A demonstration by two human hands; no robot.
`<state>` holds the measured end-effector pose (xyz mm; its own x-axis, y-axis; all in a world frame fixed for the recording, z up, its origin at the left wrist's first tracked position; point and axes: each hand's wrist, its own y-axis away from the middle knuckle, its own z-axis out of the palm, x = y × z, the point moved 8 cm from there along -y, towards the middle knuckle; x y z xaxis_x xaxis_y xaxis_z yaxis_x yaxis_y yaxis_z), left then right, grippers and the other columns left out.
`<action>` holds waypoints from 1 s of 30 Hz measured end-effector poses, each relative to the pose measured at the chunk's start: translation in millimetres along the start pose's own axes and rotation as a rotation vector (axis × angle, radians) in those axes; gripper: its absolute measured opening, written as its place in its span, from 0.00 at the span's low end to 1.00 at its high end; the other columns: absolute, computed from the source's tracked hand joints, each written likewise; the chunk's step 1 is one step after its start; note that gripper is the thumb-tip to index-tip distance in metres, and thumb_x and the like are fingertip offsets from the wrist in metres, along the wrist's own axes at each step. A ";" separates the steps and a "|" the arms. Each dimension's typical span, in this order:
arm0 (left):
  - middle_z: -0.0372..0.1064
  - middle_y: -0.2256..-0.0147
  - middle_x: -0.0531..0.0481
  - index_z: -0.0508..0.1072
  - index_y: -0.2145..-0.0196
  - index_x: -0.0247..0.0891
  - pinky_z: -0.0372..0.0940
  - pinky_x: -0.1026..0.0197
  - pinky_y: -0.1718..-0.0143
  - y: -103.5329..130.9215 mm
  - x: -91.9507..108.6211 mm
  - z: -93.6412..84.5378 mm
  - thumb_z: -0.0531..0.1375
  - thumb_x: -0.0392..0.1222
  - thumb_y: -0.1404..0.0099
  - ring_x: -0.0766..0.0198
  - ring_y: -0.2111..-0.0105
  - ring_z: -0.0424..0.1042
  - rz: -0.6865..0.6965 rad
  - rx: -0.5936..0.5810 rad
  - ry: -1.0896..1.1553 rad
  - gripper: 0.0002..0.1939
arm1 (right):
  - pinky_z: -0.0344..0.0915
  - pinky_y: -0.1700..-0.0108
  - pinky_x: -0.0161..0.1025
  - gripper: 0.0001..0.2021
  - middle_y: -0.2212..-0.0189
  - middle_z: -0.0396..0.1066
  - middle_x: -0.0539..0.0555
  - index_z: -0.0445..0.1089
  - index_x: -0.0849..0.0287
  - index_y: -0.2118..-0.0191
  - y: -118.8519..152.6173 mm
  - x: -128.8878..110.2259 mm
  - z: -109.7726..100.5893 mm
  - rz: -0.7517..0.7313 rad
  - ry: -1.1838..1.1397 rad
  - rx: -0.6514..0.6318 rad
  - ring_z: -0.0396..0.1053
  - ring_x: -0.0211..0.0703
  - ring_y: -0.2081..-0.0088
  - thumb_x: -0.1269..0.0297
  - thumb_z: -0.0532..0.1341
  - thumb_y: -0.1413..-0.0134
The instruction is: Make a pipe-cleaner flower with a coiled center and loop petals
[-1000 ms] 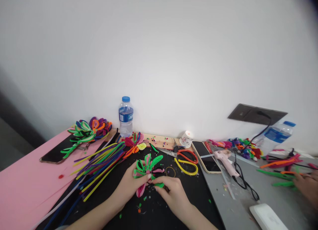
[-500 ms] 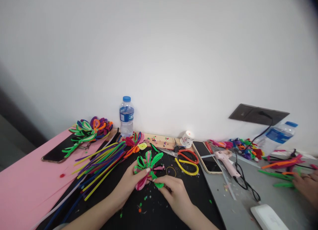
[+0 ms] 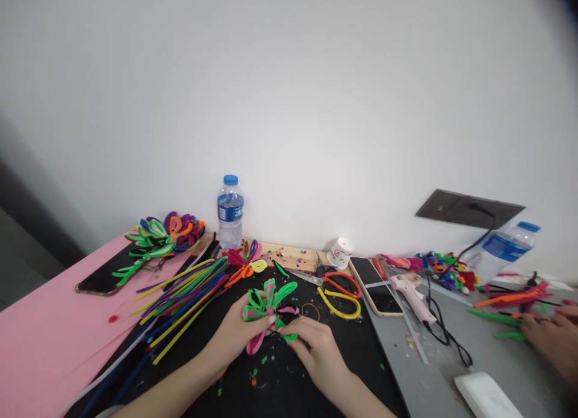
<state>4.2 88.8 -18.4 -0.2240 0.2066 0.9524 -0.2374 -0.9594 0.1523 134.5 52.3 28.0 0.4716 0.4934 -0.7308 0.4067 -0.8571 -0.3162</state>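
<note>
A green and pink pipe-cleaner flower (image 3: 273, 296) is held low over the black mat (image 3: 289, 382). My left hand (image 3: 241, 330) grips it from the left, the thumb near its centre. With its fingertips, my right hand (image 3: 313, 346) pinches a green loop at the flower's lower right. Part of the flower is hidden by the fingers. Scissors (image 3: 341, 294) with one red and one yellow handle lie open beyond my right hand. A thin ring (image 3: 310, 312) rests beside the flower. To the left lies a bundle of coloured pipe cleaners (image 3: 185, 303).
Finished pipe-cleaner pieces (image 3: 158, 237) and a dark phone (image 3: 106, 276) lie at left. A water bottle (image 3: 230, 213) and paper cup (image 3: 339, 253) stand by the wall. At right are another phone (image 3: 377, 288), a pink glue gun (image 3: 413, 297) and a co-worker's hand (image 3: 553, 340).
The flower has tilted in my hands, and its pink lower petal points further down. My left thumb has moved slightly lower. At right, the co-worker's hand has shifted left.
</note>
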 end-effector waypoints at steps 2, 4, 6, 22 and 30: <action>0.71 0.74 0.51 0.69 0.65 0.34 0.66 0.59 0.67 -0.1 -1.1 -0.1 0.66 0.42 0.50 0.62 0.72 0.71 0.006 -0.006 -0.011 0.15 | 0.64 0.64 0.32 0.09 0.69 0.72 0.52 0.72 0.57 0.63 0.5 0.1 0.3 0.004 0.003 0.000 0.70 0.39 0.67 0.74 0.56 0.46; 0.71 0.74 0.51 0.69 0.65 0.34 0.65 0.60 0.67 -0.5 -1.4 -0.3 0.66 0.41 0.50 0.62 0.72 0.71 0.017 -0.006 -0.033 0.15 | 0.64 0.64 0.31 0.09 0.68 0.72 0.52 0.72 0.56 0.63 0.7 0.2 0.6 0.002 -0.001 -0.002 0.70 0.39 0.66 0.73 0.56 0.46; 0.71 0.73 0.51 0.69 0.64 0.34 0.65 0.61 0.68 -1.1 -1.8 -0.5 0.66 0.41 0.50 0.62 0.73 0.70 0.029 -0.008 -0.064 0.16 | 0.64 0.63 0.31 0.09 0.68 0.73 0.52 0.72 0.56 0.62 0.7 -0.2 0.5 -0.002 -0.006 -0.001 0.70 0.39 0.66 0.74 0.56 0.45; 0.70 0.71 0.52 0.67 0.65 0.37 0.64 0.63 0.66 1.3 10.8 5.8 0.62 0.36 0.48 0.62 0.70 0.70 0.146 -0.042 -0.273 0.12 | 0.64 0.63 0.33 0.09 0.68 0.74 0.53 0.72 0.56 0.62 2.2 -9.4 2.2 -0.043 0.036 -0.011 0.71 0.40 0.66 0.72 0.55 0.44; 0.70 0.72 0.53 0.67 0.63 0.37 0.66 0.61 0.68 1.5 7.7 3.7 0.65 0.39 0.50 0.62 0.71 0.70 0.064 -0.009 -0.164 0.16 | 0.65 0.66 0.32 0.08 0.70 0.73 0.51 0.71 0.55 0.61 3.4 -2.6 2.3 0.001 0.022 0.013 0.70 0.38 0.70 0.71 0.58 0.47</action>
<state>5.6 88.2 -9.9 -0.0814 0.1104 0.9905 -0.2366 -0.9676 0.0884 132.9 47.8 27.4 0.4896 0.4954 -0.7175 0.3957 -0.8595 -0.3235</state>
